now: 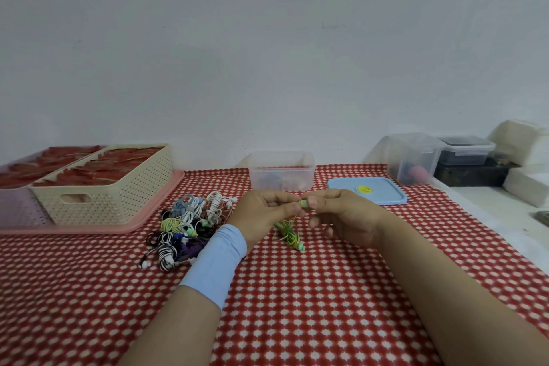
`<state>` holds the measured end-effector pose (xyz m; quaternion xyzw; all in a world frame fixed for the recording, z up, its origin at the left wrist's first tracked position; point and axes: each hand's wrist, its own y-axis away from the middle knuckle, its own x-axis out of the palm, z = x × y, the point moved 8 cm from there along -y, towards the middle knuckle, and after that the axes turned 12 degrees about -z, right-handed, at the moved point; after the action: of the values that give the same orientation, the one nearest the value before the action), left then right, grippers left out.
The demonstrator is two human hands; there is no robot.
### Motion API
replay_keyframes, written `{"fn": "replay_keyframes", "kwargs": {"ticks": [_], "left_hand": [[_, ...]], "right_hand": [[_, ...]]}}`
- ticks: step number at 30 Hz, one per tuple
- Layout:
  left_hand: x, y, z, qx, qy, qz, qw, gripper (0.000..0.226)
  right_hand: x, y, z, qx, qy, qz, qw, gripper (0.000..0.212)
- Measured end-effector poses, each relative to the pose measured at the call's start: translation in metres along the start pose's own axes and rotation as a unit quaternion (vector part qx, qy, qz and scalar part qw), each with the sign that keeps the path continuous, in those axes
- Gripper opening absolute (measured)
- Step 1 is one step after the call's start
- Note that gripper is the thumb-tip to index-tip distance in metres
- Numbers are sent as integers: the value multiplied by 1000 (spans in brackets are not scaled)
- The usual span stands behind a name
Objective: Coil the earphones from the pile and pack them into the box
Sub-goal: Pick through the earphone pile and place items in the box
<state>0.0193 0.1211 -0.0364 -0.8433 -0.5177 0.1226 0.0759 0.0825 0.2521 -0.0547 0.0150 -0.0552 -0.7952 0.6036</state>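
Note:
A pile of tangled earphones [190, 226] in blue, white, yellow, black and purple lies on the red checked cloth, left of my hands. My left hand [264, 214] and my right hand [341, 217] meet above the cloth and pinch a green earbud [303, 203] between their fingertips. The green earphone's bunched cord [289, 233] hangs below them and touches the cloth. A clear plastic box [281, 171] stands just behind my hands with a few coloured items inside. Its blue lid [368, 190] lies to the right of it.
A cream perforated basket [118, 196] with red items sits on a pink tray [142, 221] at the left. More clear containers [413, 157] and a dark-filled tub [466, 150] stand at the back right, beside white stacks [523, 140]. The table's right edge runs diagonally.

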Motion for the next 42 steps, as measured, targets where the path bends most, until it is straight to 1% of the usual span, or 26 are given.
{"fn": "replay_keyframes", "kwargs": {"ticks": [3, 5, 9, 10, 12, 14, 16, 18, 20, 23, 26, 28, 30, 32, 34, 36, 38, 42], "left_hand": [[0, 0, 0, 4, -11, 12, 1000, 14], [0, 1, 1, 11, -30, 19, 999, 13], [-5, -1, -2, 13, -34, -7, 999, 14], [-7, -2, -2, 21, -54, -14, 998, 13], [-13, -6, -2, 42, -119, -31, 991, 10], [-17, -8, -2, 61, -197, -45, 978, 4], [-17, -9, 0, 75, -270, -40, 959, 5], [-11, -9, 2, 87, -341, -25, 936, 7], [-6, -9, 7, 92, -383, -9, 919, 11], [-2, -9, 12, 89, -385, 3, 919, 13], [-6, -9, 1, 118, -369, -12, 922, 12], [-5, -6, -13, 140, -339, -14, 930, 12], [-2, 0, -26, 138, -295, 6, 945, 12], [8, 7, -32, 122, -291, 64, 947, 7], [19, 15, -28, 101, -333, 143, 927, 13], [25, 20, -18, 83, -391, 196, 895, 24], [27, 19, -10, 86, -429, 207, 875, 26], [24, 13, -12, 118, -422, 167, 883, 17]], "right_hand": [[-1, -1, -2, 8, 16, -7, 1000, 30], [-3, -1, -3, 12, 22, -22, 999, 27], [-2, -2, 4, -22, 32, -44, 998, 24], [-3, -1, 6, -38, 59, -54, 996, 22], [-10, 1, 14, -76, 150, -94, 981, 17], [-25, 1, 24, -117, 231, -150, 954, 15], [-38, 2, 33, -149, 301, -174, 926, 10], [-46, 2, 34, -151, 382, -159, 898, 7], [-53, 1, 28, -121, 446, -129, 877, 10], [-53, 1, 18, -84, 496, -89, 859, 12], [-47, 0, 14, -78, 524, -64, 846, 12], [-46, 0, 15, -86, 537, -67, 836, 10], [-45, -1, 17, -98, 534, -78, 836, 9], [-41, -1, 18, -110, 509, -87, 849, 7], [-36, -2, 20, -131, 481, -96, 862, 5], [-32, -2, 21, -148, 464, -106, 867, 7], [-27, -2, 23, -161, 450, -110, 871, 8], [-24, -1, 22, -159, 366, -113, 910, 13]]}}
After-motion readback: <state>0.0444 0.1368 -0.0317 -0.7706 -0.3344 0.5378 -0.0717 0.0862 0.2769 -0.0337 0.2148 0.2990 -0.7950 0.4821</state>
